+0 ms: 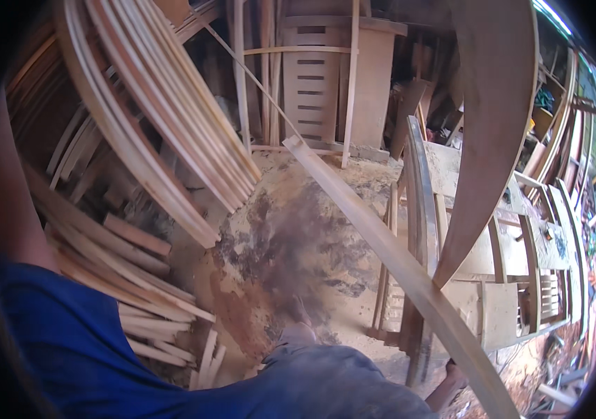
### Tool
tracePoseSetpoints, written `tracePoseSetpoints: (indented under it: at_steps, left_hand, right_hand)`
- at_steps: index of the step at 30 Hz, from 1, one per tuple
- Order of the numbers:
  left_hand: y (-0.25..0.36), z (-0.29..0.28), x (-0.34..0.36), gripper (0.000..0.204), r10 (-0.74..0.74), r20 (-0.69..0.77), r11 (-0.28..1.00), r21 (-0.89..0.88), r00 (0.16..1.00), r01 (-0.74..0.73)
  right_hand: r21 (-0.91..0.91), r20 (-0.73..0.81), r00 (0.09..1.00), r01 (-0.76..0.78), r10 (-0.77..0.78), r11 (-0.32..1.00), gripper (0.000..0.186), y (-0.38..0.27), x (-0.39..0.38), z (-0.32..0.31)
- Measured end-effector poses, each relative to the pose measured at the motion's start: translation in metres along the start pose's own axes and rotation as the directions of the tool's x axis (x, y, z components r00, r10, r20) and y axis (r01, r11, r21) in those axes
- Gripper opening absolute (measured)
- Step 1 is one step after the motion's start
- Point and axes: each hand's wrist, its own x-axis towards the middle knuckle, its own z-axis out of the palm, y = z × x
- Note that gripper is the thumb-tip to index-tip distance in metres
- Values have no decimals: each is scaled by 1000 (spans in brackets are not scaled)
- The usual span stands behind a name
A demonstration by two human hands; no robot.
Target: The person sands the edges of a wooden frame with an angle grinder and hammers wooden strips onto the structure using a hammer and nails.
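A long, narrow wooden plank (375, 223) slants across the view from the middle down to the lower right. My right hand (456, 375) is at its lower part, with the fingers closed against the plank's edge and partly hidden behind it. The plank's far end points toward the floor near the back wall. My left arm (15, 202) rises along the left rim, and its hand is out of the picture.
Long wooden strips (172, 91) lean at the upper left, above shorter pieces (144, 279) piled on the floor. A wide board (493, 126) stands at the right, beside wooden frames (493, 307). A slatted panel (312, 84) leans at the back. My foot (301, 314) stands on the dusty floor (340, 279).
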Motion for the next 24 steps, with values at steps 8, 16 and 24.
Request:
tracePoseSetpoints:
  at_steps: [8,16,24]
  left_hand:
    - [-158,218,148,47,13,-114,989,146,993,4]
    - [-240,397,221,47,5,-151,952,303,989,42]
    - [-299,554,235,47,73,-197,809,585,978,58]
  right_hand:
    - [-69,-40,975,-222,220,972,62,-133,-16,-46]
    - [27,-54,953,-298,299,954,66,-210,42,-35]
    - [-160,-154,899,-433,410,887,64,-345,96,-159]
